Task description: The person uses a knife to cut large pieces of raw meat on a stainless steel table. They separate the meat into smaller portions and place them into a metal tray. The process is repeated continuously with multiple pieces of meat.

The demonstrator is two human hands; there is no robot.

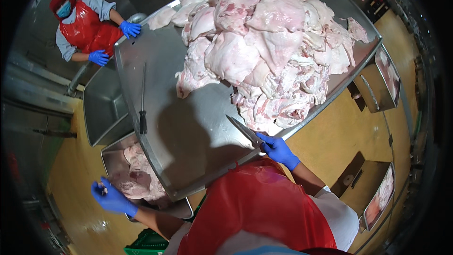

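My right hand [279, 151], in a blue glove, is closed round the handle of a knife [243, 128]. The blade points up and left over the steel table, just short of a large heap of pale, skin-on pieces of raw meat [278, 23]. Off the table's left side, my left hand [112, 197], also gloved in blue, has its fingers curled; a small pale bit shows among them, too small to name. Beside it is a steel bin [107, 153] with raw meat pieces [141, 172] inside. A long sharpening steel [143, 99] with a black handle lies along the table's left edge.
The steel table [184, 132] has a raised rim. Beyond its far left corner stands a person in a red apron [94, 26] and blue gloves. A second steel bin [106, 101] is at the left. Steel carts [377, 85] holding meat stand right; a green crate [146, 243] is below.
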